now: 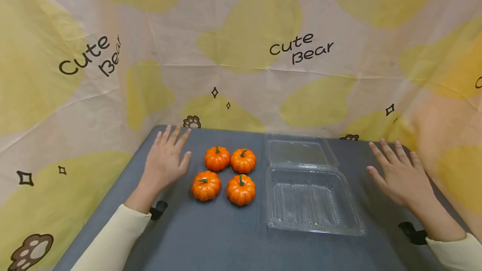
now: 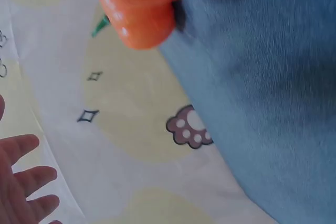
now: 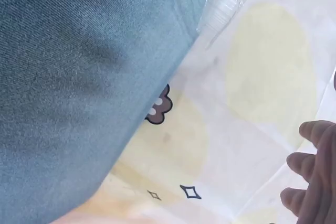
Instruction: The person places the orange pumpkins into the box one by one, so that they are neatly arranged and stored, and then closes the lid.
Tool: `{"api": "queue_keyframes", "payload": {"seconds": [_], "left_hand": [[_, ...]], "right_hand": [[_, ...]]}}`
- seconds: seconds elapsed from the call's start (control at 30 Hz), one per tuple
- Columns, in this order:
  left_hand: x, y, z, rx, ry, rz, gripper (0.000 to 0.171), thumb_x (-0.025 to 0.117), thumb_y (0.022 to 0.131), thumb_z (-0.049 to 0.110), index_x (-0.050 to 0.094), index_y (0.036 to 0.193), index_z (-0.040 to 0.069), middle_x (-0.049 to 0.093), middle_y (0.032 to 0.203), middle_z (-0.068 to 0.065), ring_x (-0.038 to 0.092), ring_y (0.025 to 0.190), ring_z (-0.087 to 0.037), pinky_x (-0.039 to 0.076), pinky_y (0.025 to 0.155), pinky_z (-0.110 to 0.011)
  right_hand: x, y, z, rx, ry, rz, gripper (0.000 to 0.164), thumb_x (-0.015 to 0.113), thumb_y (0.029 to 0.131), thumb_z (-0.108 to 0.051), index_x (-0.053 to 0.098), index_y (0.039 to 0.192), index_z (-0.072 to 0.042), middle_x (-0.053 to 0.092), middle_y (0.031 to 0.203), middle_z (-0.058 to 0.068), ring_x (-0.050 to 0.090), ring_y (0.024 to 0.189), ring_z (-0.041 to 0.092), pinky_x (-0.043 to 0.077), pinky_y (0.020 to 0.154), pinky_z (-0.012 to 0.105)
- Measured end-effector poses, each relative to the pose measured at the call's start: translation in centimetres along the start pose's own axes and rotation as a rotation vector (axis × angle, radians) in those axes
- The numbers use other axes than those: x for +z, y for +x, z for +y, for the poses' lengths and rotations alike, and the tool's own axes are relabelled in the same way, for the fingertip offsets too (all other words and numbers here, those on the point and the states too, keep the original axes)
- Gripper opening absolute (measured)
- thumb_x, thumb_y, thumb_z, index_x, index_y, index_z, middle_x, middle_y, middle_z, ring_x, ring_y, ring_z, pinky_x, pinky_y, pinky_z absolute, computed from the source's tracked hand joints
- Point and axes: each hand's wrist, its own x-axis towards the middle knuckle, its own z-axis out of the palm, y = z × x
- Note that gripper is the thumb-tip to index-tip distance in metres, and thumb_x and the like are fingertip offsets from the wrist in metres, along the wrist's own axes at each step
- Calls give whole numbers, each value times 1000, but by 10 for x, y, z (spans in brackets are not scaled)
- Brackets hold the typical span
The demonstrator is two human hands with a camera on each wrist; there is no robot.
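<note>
The person's left hand [image 1: 164,161] is spread wide with its fingers straight, and it has hold of nothing. The right hand [image 1: 403,179] is the same, spread out and holding nothing. I can't tell if either one touches the table [image 1: 222,237].

The pumpkins [image 1: 241,190] sit together on the table, just beside the left hand, two at the back and two in front. The clear box [image 1: 316,206] is between them and the right hand, with its lid [image 1: 295,153] folded back behind it.

What could go wrong? The pumpkins are round and close together, so picking up one too fast could knock the next one and make it roll. They look smooth and shiny, so one might slip out of a loose grip. The box looks thin and light, so a bump from the right hand could push it along. A knock on the lid could make it flop forward over the box. It is also see-through, so its edge would be easy to miss and hit.

Now I count: four orange pumpkins, one box, one lid, one table, two hands, two pale sleeves [image 1: 113,237] and two black straps [image 1: 158,210], one by each wrist.
</note>
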Motion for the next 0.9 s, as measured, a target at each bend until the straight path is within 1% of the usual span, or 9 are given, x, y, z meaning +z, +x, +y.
{"api": "queue_keyframes", "payload": {"seconds": [0.13,0.23,0.37,0.43,0.53,0.6,0.67,0.77,0.9], "left_hand": [[-3,-7,9,28,-32,35,59,51,91,33,44,145,12,41,148,-22,31,140,-45,23,113,-60],[-3,-13,15,34,-83,54,58,55,90,33,47,143,12,46,145,-21,35,138,-45,28,111,-61],[-3,-21,22,20,-184,53,60,61,86,36,50,140,12,51,142,-18,40,134,-43,36,103,-63],[-2,-25,26,4,-234,34,61,63,85,37,50,140,13,51,142,-16,42,133,-41,39,100,-62],[1,-30,29,-22,-287,-7,62,65,85,38,50,140,13,51,142,-14,45,131,-39,41,99,-61],[3,-33,30,-41,-325,-30,62,66,85,37,49,140,14,51,142,-13,45,129,-38,42,98,-60],[5,-35,31,-64,-369,-53,62,67,85,36,49,140,14,51,142,-12,46,128,-37,42,98,-60],[9,-39,33,-92,-443,-76,60,69,85,33,51,138,14,51,140,-12,46,128,-36,40,100,-59],[15,-42,33,-114,-516,-99,57,69,86,33,52,136,13,52,138,-13,46,128,-36,39,102,-59]], "right_hand": [[0,-1,-4,-6,15,37,67,39,101,-45,10,156,-20,16,159,21,1,146,48,1,111,70],[0,-2,-6,-25,55,80,65,46,99,-43,21,155,-20,31,152,24,18,140,53,19,101,75],[1,-5,-10,-65,208,117,58,55,96,-34,38,147,-13,44,139,27,37,123,55,30,88,72],[2,-7,-12,-73,313,114,54,59,95,-30,43,143,-10,47,134,27,42,116,52,34,85,68],[5,-9,-15,-60,439,95,51,63,93,-25,48,139,-10,50,131,22,49,110,42,44,83,51],[8,-12,-17,-39,498,77,50,64,92,-24,49,139,-11,51,130,19,56,107,17,50,75,37],[11,-14,-19,-13,551,59,49,64,92,-23,50,138,-14,52,131,8,54,100,-5,50,67,25],[16,-17,-22,19,658,33,45,62,94,-21,51,137,-14,50,129,-16,45,93,-23,50,64,21],[23,-19,-25,20,818,2,41,59,95,-15,51,136,-9,46,119,-35,58,89,-11,55,64,26]]}}
